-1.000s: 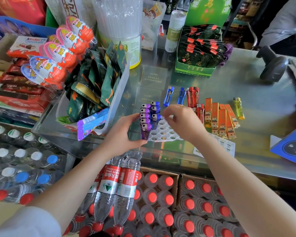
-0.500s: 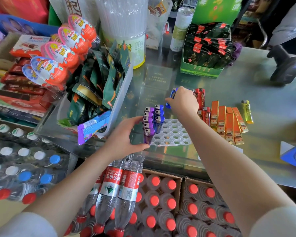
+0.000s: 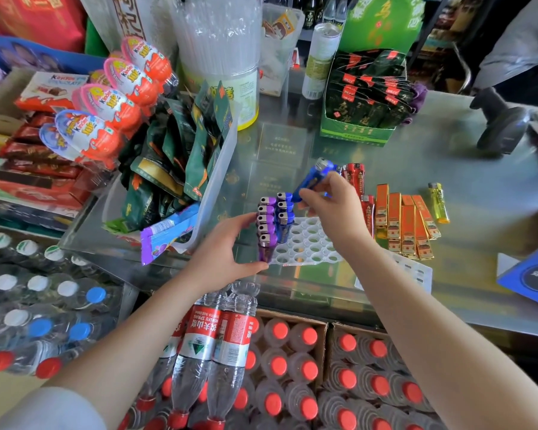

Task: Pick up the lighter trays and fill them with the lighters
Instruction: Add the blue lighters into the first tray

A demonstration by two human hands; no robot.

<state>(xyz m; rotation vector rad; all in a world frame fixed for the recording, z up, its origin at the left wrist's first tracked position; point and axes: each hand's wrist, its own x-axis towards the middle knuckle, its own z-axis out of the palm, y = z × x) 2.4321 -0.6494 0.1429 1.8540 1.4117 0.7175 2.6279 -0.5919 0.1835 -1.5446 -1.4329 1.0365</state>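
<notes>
A white lighter tray (image 3: 309,245) full of round holes lies on the glass counter. Several purple lighters (image 3: 267,226) and three blue lighters (image 3: 284,218) stand upright in its left rows. My left hand (image 3: 222,257) holds the tray's left edge by the purple lighters. My right hand (image 3: 334,209) hovers above the tray's far side, pinching a blue lighter (image 3: 312,178) that tilts up and away. Loose red lighters (image 3: 354,176), orange lighters (image 3: 402,226) and one yellow lighter (image 3: 438,203) lie on the counter to the right.
A clear bin of green snack packets (image 3: 180,162) stands left of the tray. A green display box (image 3: 359,135) and a tall can (image 3: 320,60) are behind. A barcode scanner (image 3: 500,125) sits far right, a blue box (image 3: 531,277) at the right edge. Water bottles (image 3: 215,346) fill crates below.
My right hand reached out to the loose lighters beyond the tray, took a blue one, and now carries it back over the tray. My left hand stayed on the tray.
</notes>
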